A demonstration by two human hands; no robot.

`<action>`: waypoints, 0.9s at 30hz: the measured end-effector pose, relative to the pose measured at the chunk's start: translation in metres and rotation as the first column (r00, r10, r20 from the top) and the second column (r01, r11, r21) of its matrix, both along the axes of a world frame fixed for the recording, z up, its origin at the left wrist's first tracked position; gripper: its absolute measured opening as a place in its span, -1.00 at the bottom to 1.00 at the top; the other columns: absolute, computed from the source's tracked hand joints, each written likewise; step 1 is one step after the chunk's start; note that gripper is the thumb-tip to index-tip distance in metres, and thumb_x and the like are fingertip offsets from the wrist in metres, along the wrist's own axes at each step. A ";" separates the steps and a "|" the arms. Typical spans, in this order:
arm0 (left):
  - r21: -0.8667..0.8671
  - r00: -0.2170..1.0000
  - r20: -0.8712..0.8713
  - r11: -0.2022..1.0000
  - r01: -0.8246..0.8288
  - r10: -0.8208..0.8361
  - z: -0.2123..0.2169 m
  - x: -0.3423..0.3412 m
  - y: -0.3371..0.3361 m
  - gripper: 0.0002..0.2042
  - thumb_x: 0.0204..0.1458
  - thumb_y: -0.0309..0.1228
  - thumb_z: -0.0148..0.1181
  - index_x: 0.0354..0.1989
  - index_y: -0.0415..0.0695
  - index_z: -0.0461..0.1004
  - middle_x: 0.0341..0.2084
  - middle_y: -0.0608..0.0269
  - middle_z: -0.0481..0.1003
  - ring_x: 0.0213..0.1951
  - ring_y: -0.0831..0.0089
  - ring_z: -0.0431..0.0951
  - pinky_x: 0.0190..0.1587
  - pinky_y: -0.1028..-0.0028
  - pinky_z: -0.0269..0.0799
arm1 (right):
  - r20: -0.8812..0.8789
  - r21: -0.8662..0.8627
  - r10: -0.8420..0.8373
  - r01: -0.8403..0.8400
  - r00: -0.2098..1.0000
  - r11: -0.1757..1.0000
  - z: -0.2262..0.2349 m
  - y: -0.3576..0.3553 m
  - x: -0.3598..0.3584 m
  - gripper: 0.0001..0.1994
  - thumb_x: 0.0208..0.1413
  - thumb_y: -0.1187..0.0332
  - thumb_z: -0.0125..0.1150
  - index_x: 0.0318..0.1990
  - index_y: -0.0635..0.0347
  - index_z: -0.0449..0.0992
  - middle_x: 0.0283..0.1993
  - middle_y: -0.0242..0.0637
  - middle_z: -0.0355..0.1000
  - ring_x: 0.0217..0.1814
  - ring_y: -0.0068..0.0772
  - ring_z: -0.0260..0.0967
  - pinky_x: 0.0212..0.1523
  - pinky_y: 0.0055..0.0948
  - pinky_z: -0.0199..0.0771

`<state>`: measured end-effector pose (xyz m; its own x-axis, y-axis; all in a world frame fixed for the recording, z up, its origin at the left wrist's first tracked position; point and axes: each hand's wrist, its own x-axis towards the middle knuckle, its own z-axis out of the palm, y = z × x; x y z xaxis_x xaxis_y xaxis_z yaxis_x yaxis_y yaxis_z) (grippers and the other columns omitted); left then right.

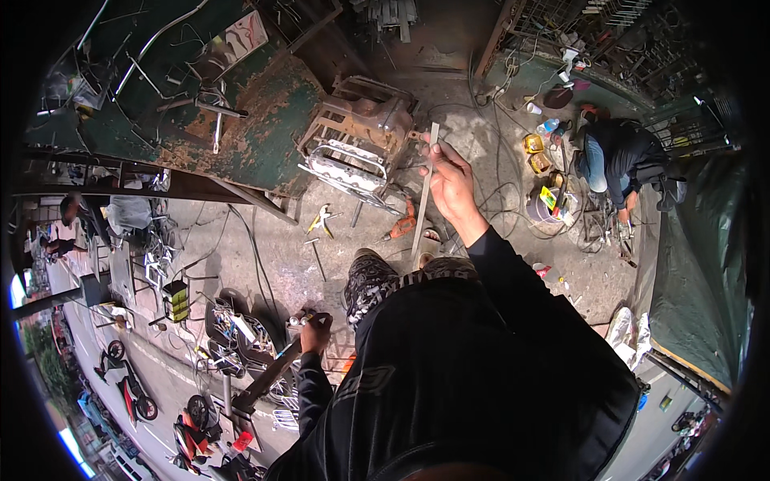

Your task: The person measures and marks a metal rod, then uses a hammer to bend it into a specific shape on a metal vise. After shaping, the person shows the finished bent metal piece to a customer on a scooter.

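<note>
On the concrete floor [273, 232] before me, many things stand in the way. Just ahead is a rusty brown, boxy metal frame [373, 120], and against its near side leans a silver-white frame of metal bars [345, 172]. Closer to my feet lie an orange power drill [401, 224] and a yellow-handled hand tool [321, 221], and near them a thin, dark T-shaped tool [316, 256]. To the left, a large green table [269, 96] with worn, rusty patches carries bent metal rods. Lower on that side is a black open container [241, 330], filled with mixed small parts. Dark cables run over the floor on the right, near two yellow cans [536, 144] and a filled bucket [537, 210]. Beyond these, a person in dark clothes [630, 156] crouches and works low down.

My right hand [451, 188] grasps a long, flat, grey metal strip [426, 188] between thumb and fingers, in front of my body. The strip is narrow, straight and dull, with plain edges; its upper end rises above my fingers, and its lower end points to my shoes. My left hand [315, 333] is lower, beside the container; its fingers are bent, but I cannot tell if they hold something.
</note>
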<state>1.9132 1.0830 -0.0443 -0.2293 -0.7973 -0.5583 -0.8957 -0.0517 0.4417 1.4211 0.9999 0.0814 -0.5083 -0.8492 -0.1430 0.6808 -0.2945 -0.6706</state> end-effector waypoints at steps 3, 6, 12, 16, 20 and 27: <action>-0.101 0.981 -0.186 0.993 -0.068 0.048 0.067 -0.096 -0.093 -0.63 0.21 -0.08 0.31 -0.01 -0.11 0.66 -0.49 -0.01 0.63 -0.42 0.07 0.67 -0.32 0.18 0.52 | 0.044 0.035 -0.076 0.074 0.996 0.997 -0.005 -0.054 -0.001 -0.73 0.40 0.40 0.16 0.19 0.14 0.56 0.09 -0.48 0.53 0.05 -0.64 0.40 0.04 -0.24 0.49; -0.458 0.890 -0.353 0.883 0.106 -0.290 0.074 -0.207 -0.170 -0.60 0.25 -0.07 0.24 0.10 -0.08 0.61 -0.31 -0.13 0.64 -0.38 -0.09 0.65 -0.27 0.09 0.54 | 0.125 0.099 -0.123 0.111 0.985 0.989 -0.021 -0.106 0.005 -0.69 0.39 0.40 0.19 0.24 0.17 0.51 0.07 -0.51 0.52 0.09 -0.62 0.39 0.08 -0.16 0.48; -0.361 0.817 -0.086 0.782 0.509 -0.571 0.011 -0.308 -0.292 -0.70 0.27 -0.09 0.14 -0.08 -0.03 0.59 -0.40 -0.19 0.61 -0.35 -0.23 0.62 -0.25 -0.07 0.54 | 0.066 0.237 -0.176 0.156 0.982 0.959 -0.085 -0.192 -0.009 -0.67 0.36 0.35 0.25 0.22 0.20 0.50 0.06 -0.47 0.54 0.07 -0.61 0.43 0.04 -0.23 0.48; -0.347 0.801 -0.248 0.822 0.451 -0.544 -0.041 -0.338 -0.329 -0.74 0.28 -0.15 0.11 -0.10 -0.03 0.60 -0.43 -0.22 0.60 -0.33 -0.27 0.61 -0.23 -0.10 0.52 | 0.054 0.303 -0.152 0.129 0.987 0.944 -0.152 -0.236 -0.058 -0.73 0.28 0.39 0.28 0.10 0.21 0.58 -0.05 -0.43 0.56 -0.04 -0.56 0.46 0.01 -0.30 0.50; -0.313 0.887 0.061 0.835 0.453 -0.458 -0.104 -0.367 -0.347 -0.71 0.31 -0.12 0.05 -0.08 -0.01 0.61 -0.42 -0.20 0.62 -0.35 -0.25 0.63 -0.23 -0.12 0.52 | -0.588 0.705 0.547 0.046 0.596 0.707 -0.253 -0.250 -0.134 -0.13 -0.05 0.24 0.40 0.44 0.32 0.18 0.43 0.03 0.21 0.40 0.05 0.23 0.35 -0.07 0.30; -0.326 0.917 0.227 0.862 0.388 -0.327 -0.154 -0.403 -0.353 -0.73 0.31 -0.18 0.07 -0.07 -0.06 0.62 -0.39 -0.11 0.64 -0.39 -0.18 0.63 -0.31 -0.04 0.55 | -0.758 0.641 0.632 0.010 0.159 0.767 -0.387 -0.239 -0.160 0.10 -0.18 -0.02 0.61 0.40 0.45 0.09 0.23 0.32 0.38 0.18 0.16 0.49 0.14 -0.09 0.53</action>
